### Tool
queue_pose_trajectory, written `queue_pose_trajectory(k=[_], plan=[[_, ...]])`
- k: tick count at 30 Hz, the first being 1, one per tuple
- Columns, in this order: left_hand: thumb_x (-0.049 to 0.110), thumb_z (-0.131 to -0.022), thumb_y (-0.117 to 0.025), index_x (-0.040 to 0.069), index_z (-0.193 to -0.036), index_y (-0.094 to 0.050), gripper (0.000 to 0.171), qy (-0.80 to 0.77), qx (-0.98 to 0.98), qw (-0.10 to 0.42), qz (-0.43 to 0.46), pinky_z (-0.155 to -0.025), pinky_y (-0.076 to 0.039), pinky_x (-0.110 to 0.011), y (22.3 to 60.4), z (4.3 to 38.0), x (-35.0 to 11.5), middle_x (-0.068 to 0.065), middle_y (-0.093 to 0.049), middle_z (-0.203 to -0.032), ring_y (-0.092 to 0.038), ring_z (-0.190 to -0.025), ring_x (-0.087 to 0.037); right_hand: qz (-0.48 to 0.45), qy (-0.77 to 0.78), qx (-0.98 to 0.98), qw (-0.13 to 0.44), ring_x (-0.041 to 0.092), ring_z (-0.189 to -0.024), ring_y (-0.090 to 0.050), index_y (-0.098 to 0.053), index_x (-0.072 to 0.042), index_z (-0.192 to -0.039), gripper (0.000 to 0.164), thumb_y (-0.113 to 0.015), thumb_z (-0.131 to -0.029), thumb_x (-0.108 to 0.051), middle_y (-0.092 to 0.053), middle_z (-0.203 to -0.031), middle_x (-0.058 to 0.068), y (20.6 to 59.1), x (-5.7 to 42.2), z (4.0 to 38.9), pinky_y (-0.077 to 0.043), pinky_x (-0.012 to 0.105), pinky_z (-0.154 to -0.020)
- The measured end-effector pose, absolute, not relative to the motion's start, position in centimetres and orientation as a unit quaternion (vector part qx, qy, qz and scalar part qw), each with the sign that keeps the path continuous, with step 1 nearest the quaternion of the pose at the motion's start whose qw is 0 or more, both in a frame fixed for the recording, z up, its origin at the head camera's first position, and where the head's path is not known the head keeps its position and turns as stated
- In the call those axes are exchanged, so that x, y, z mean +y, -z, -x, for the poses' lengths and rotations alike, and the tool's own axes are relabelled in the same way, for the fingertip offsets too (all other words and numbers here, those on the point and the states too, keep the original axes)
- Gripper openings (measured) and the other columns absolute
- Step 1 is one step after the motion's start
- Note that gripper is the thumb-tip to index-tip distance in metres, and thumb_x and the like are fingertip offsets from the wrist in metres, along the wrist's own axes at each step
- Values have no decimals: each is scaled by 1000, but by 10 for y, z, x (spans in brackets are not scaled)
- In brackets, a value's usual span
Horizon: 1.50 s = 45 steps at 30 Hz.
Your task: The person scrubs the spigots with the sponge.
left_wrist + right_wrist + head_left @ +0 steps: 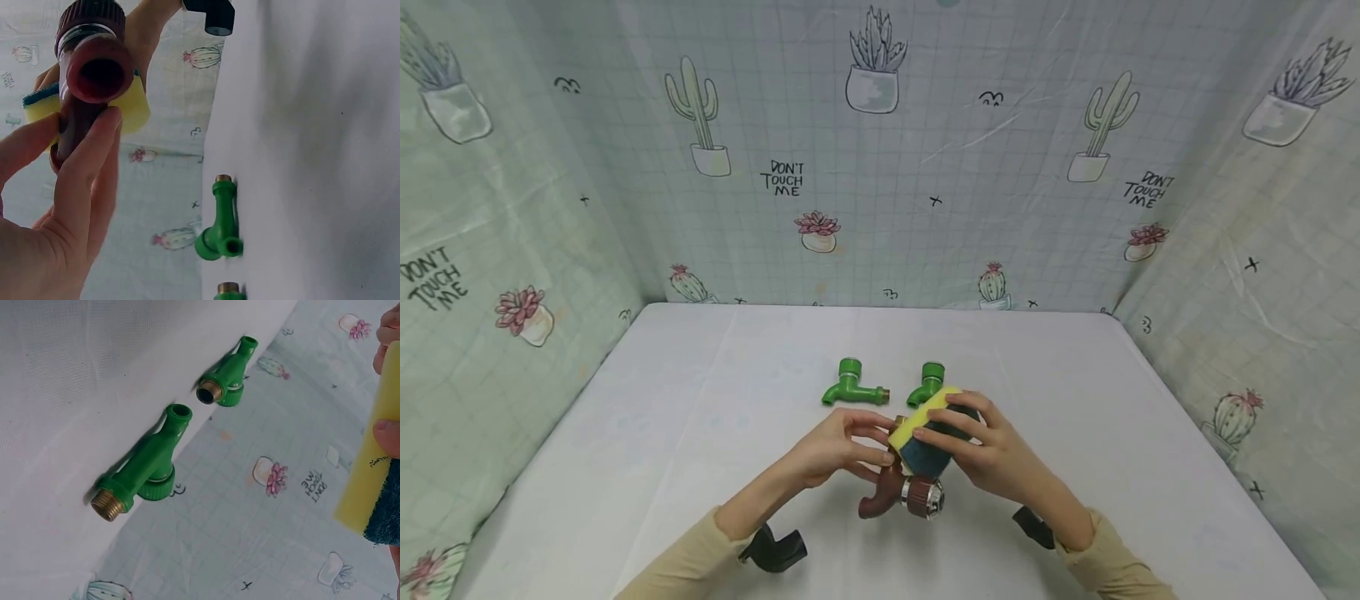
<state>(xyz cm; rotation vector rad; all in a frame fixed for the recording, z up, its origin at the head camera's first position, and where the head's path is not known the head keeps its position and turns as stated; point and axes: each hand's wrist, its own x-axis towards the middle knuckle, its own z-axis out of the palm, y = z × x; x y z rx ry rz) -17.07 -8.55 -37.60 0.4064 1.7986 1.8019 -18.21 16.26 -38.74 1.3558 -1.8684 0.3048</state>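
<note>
My left hand [842, 446] pinches a brown tap [889, 492] by its body between thumb and fingers, above the white table. Its ribbed handle with silver trim points to the right in the head view, and the left wrist view looks into its open spout. In my right hand [1003, 450] is a sponge [917, 429], yellow with a dark blue-green scouring side. The sponge [132, 107] lies against the far side of the tap [81, 119], partly hidden behind it. Only a fingertip and part of the sponge [365, 481] show in the right wrist view.
Two green taps with brass threads lie farther back on the table [700, 400], one on the left [852, 387] and one [931, 382] partly behind the sponge. A black tap [775, 550] lies by the left forearm, and another black piece [1033, 527] shows beside the right forearm.
</note>
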Motion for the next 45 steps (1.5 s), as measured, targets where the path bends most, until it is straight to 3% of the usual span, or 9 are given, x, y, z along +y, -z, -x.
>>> queue_pose_trajectory(k=[6,10,14,19,22,26,41,45], plan=[[4,-73,-70,-6,-115,-53,47,-672,679,256,-147,-63,-54,-42,377,171,-80,-7,-63,-91,-65,-73,-14,-530,-124,-743,389,32,-109,-43,-58,-19,-117,32,-37,-94,-21,-55,-116,6,387,164,183,-36,41,-93],[4,-74,-69,-8,-116,-51,48,-675,682,235,-154,-65,-54,-42,379,170,-79,-15,-63,-94,-65,-75,-15,-516,-138,-760,370,32,-110,-42,-57,-19,-119,33,-39,-92,-20,-53,-119,6,387,167,183,-37,37,-93],[5,-74,-69,-7,-116,-52,47,-678,684,219,-157,-69,-54,-41,381,170,-80,-18,-62,-98,-65,-77,-14,-488,-161,-784,348,32,-113,-40,-56,-18,-122,35,-50,-87,-20,-51,-123,8,387,175,186,-39,37,-92],[4,-74,-68,-6,-117,-52,46,-691,673,206,-163,-73,-54,-40,384,170,-80,-15,-61,-99,-65,-80,-13,-435,-272,-819,257,23,-116,-36,-54,-17,-123,41,-58,-84,-30,-45,-132,9,389,184,189,-41,36,-88],[3,-75,-66,-6,-119,-50,48,-701,666,195,-166,-73,-53,-40,385,169,-80,-17,-59,-103,-65,-83,-14,-403,-341,-826,197,17,-113,-37,-52,-18,-124,53,-72,-75,-21,-44,-134,9,390,182,185,-42,33,-86],[3,-76,-66,-6,-120,-48,48,-710,662,181,-158,-71,-53,-42,386,169,-79,-22,-57,-106,-66,-84,-17,-392,-367,-829,155,18,-114,-40,-51,-18,-125,61,-76,-69,-14,-45,-131,11,392,175,179,-46,34,-86],[3,-75,-68,-4,-115,-51,44,-711,679,123,-139,-65,-54,-44,386,168,-78,-16,-58,-98,-63,-81,-15,-385,-363,-837,139,19,-116,-40,-50,-21,-127,60,-74,-72,-20,-43,-132,7,397,158,174,-48,37,-83],[0,-77,-65,-3,-117,-48,44,-727,666,100,-136,-68,-54,-42,386,168,-77,-13,-54,-99,-63,-83,-14,-383,-369,-837,130,21,-117,-42,-50,-21,-127,59,-73,-73,-20,-45,-130,5,398,156,172,-46,42,-85]])
